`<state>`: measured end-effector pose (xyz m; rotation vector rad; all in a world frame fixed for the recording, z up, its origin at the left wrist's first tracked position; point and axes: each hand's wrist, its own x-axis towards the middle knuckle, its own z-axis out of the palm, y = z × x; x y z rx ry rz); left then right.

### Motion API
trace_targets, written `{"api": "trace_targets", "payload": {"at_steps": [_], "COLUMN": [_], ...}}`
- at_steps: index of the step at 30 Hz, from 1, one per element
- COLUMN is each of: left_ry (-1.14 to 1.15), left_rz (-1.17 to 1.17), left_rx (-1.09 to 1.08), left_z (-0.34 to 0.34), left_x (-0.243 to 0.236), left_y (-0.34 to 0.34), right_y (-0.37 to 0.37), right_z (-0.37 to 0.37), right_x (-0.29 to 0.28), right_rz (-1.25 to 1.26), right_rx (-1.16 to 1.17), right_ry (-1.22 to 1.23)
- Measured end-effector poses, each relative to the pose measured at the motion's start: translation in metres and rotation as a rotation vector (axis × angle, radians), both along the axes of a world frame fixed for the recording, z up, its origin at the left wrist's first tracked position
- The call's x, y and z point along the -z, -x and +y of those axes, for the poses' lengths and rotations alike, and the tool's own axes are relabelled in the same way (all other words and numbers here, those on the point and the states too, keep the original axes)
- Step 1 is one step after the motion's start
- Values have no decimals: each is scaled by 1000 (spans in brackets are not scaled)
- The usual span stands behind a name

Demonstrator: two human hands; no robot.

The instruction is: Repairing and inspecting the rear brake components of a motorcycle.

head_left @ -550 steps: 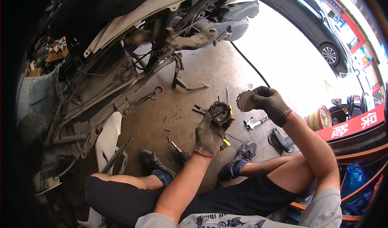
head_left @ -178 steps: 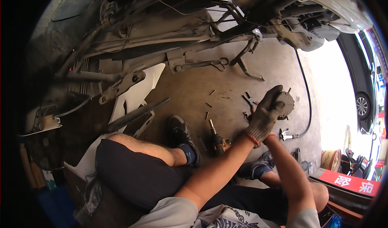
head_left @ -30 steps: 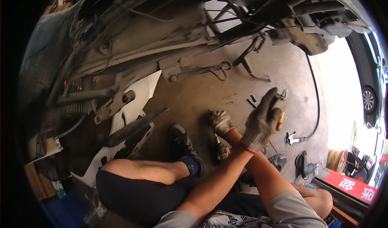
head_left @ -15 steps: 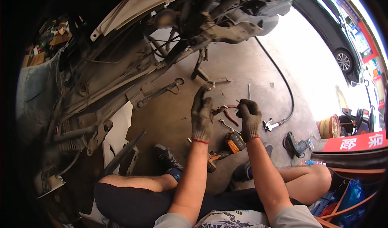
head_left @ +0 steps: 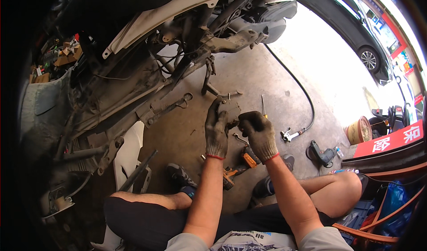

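My left hand (head_left: 216, 128), in a dark work glove with a knitted cuff and red hem, is closed around a small dark metal part (head_left: 232, 124). Most of that part is hidden by the glove, so its kind is unclear. My right hand (head_left: 259, 133), gloved alike, has its fingers pinched right beside the part; anything between them is too small to name. Below the hands, an orange-and-black cordless power tool (head_left: 250, 158) lies on the floor, with a second orange tool (head_left: 228, 178) nearby. A screwdriver (head_left: 264, 106) with a yellow handle lies beyond my right hand.
A stripped vehicle frame (head_left: 178, 68) with white body panels fills the left and far side. A black hose with a metal air gun (head_left: 291, 135) lies at the right, near a grey power tool (head_left: 321, 154). A bucket (head_left: 358, 131) and red signboard (head_left: 391, 139) stand farther right.
My right hand has moved left, from apart to right against the part in my left hand. It now covers the red-handled pliers on the floor. My view has shifted slightly.
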<state>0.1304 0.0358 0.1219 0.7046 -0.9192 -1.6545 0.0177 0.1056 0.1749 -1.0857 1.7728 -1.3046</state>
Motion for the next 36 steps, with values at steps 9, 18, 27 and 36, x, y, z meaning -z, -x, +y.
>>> {"api": "trace_targets", "payload": {"at_steps": [9, 18, 27, 36], "left_ry": [29, 176, 181, 314], "left_rz": [-91, -185, -200, -232], "left_rx": [-3, -39, -24, -46], "left_z": [3, -3, -1, 0], "left_x": [-5, 14, 13, 20], "left_y": [1, 6, 8, 18], "right_y": [0, -6, -5, -1], "right_z": [2, 2, 0, 0], "right_x": [15, 21, 27, 33], "right_rz": [353, 577, 659, 491], "right_rx": [-35, 80, 74, 113], "right_ry": [103, 142, 145, -59]}}
